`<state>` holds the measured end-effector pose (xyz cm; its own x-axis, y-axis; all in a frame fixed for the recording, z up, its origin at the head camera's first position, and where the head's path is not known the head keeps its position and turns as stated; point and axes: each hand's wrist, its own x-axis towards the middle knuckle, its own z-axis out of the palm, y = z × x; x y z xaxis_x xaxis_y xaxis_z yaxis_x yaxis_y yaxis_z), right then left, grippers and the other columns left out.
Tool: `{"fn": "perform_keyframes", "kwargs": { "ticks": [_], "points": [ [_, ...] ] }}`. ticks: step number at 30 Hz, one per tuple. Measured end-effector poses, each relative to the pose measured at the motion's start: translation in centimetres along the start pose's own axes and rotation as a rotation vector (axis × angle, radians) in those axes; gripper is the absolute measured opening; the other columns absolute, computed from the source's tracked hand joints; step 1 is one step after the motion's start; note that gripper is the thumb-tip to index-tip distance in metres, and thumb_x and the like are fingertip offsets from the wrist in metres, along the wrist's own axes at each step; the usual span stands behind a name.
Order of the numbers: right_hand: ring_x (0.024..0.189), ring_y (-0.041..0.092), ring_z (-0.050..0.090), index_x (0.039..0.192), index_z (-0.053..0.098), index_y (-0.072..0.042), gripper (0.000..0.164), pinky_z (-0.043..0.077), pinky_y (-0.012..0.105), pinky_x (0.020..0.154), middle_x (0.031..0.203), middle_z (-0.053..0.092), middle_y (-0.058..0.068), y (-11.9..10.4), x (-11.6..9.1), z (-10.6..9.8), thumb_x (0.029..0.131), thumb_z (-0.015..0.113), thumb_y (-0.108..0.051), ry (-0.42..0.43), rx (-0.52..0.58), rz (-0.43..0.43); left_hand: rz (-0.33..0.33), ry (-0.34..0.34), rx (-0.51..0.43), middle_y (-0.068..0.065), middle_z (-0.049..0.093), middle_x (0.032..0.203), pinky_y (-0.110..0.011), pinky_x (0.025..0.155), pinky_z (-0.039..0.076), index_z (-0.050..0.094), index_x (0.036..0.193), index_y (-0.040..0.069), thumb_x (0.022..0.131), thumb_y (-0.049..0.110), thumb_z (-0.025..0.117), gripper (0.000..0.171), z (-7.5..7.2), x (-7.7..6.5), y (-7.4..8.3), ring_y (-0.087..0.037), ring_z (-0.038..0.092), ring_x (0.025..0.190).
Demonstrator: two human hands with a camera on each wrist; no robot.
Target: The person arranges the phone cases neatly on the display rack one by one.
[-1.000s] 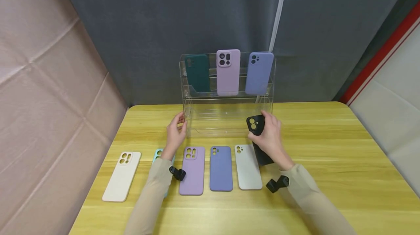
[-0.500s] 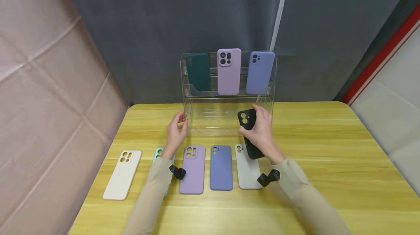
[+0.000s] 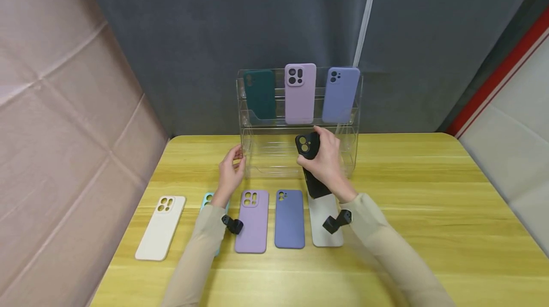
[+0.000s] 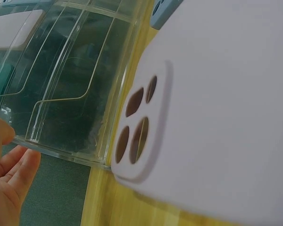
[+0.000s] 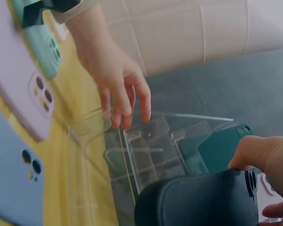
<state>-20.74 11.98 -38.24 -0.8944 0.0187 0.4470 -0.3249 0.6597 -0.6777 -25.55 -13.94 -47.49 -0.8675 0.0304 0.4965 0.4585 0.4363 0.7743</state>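
Observation:
My right hand point(image 3: 327, 159) grips a black phone case point(image 3: 316, 184) by its sides, thumb on the left edge, tilted in front of the clear display stand point(image 3: 274, 172). In the right wrist view the black case point(image 5: 198, 202) fills the bottom, in front of the stand's tiers. My left hand point(image 3: 230, 173) holds the stand's left side panel, thumb and fingers about its edge. On the upper tier lean a dark green case point(image 3: 260, 95), a pink-lilac case point(image 3: 300, 102) and a periwinkle case point(image 3: 340, 98).
A row of cases lies on the wooden table point(image 3: 429, 211): cream point(image 3: 159, 228), turquoise point(image 3: 208, 199) partly under my left arm, lilac point(image 3: 252, 226), blue-violet point(image 3: 289, 221) and pale grey point(image 3: 318, 221) below my right hand. A grey curtain point(image 3: 206, 49) hangs behind the stand.
My right hand has carried the black case left and up, from the table right of the pale grey case to before the stand. My left hand stays at the stand's side.

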Motion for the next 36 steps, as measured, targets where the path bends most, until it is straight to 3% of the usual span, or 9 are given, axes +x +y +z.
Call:
{"fn": "perform_keyframes", "kwargs": {
  "ticks": [25,36],
  "points": [
    [0.117,0.035,0.036,0.135,0.040,0.005,0.075,0.033,0.046,0.096,0.134,0.042,0.021,-4.7,3.6,4.8,0.071,0.073,-0.015,-0.014,0.090,-0.111,-0.003,-0.001,0.007,-0.026,0.060,0.108,-0.045,0.077,0.056,0.051,0.126,-0.008,0.089,-0.005,0.056,0.037,0.0,0.0,-0.1,-0.037,0.059,0.096],
    [0.122,0.033,0.036,0.133,0.040,0.007,0.074,0.029,0.044,0.103,0.133,0.042,0.021,-5.6,5.6,7.4,0.071,0.075,-0.013,0.135,0.088,-0.203,0.016,0.006,0.015,-0.024,0.061,0.109,-0.045,0.077,0.056,0.052,0.127,-0.004,0.090,-0.003,0.057,0.038,0.1,0.0,-0.2,-0.035,0.060,0.096]
  ]
}}
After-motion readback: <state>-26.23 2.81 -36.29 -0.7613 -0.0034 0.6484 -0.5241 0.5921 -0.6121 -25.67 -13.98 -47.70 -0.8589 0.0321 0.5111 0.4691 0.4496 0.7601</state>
